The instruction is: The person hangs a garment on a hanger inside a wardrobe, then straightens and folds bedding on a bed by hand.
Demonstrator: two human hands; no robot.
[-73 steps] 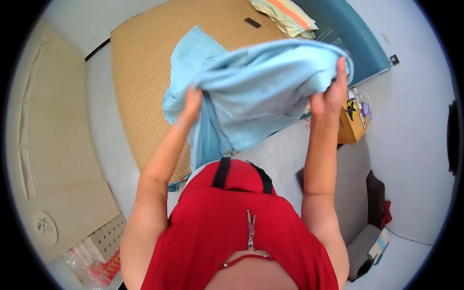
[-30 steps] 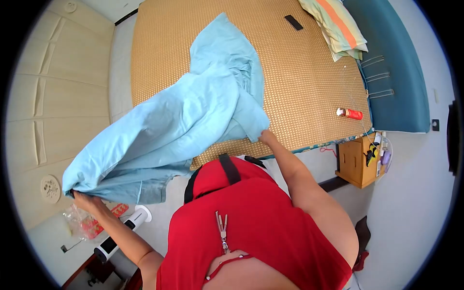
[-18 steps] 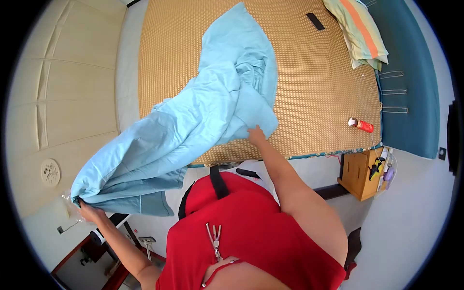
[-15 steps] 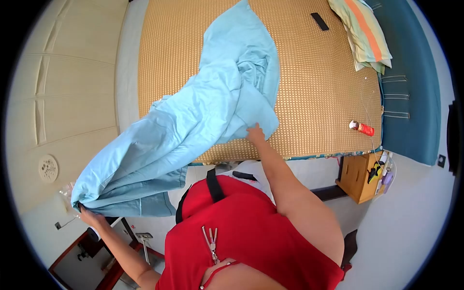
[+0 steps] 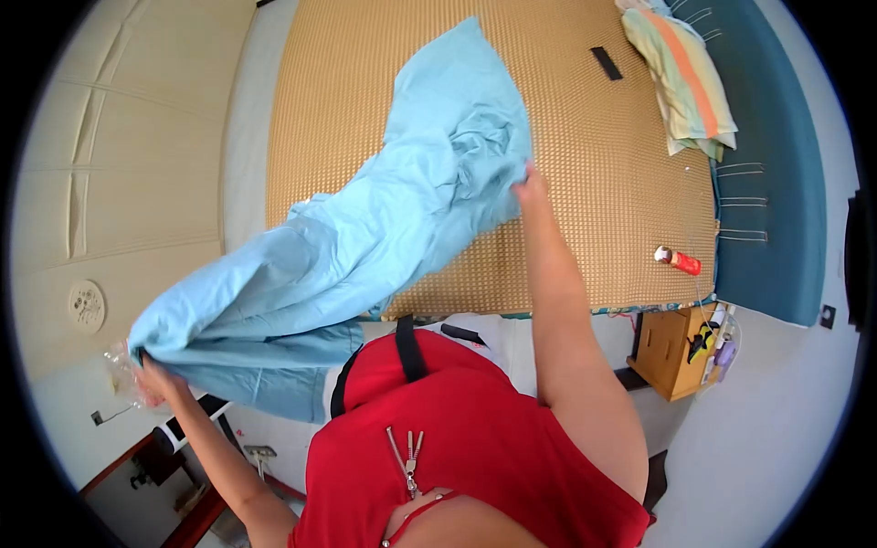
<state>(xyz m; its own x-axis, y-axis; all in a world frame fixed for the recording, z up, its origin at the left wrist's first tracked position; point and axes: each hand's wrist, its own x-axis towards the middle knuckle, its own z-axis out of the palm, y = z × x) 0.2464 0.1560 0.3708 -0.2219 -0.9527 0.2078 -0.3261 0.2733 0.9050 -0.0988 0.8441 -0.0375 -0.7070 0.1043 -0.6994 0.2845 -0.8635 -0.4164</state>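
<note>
- The person's left hand (image 5: 157,377) is closed round a bunched end of the large, light-blue, smooth fabric sheet or cover (image 5: 356,219), out past the bed's near edge; this grip seems to be what holds that end up in the air.
- The right hand (image 5: 532,185) is at the cover's right-hand edge, over the bed. It is blurred, so whether the fingers are pinched on the fabric or only touching it, I cannot tell.
- The arms are spread wide, probably because the cover is too long to manage from one spot; the fabric runs slantwise between the two hands.
- The cover's far part lies on the golden-tan woven bed mat (image 5: 603,164), which likely bears much of its weight, while the near part hangs in folds below the left hand.
- The cover looks thin and soft, with a slight sheen. Long creases fan out from the left-hand grip, tight wrinkles crowd together near the right hand, and the far end tapers to a flatter pointed corner.
- A pale-green and yellow pillow with an orange stripe (image 5: 681,73) lies by the teal padded headboard (image 5: 776,164), well apart from the cover.
</note>
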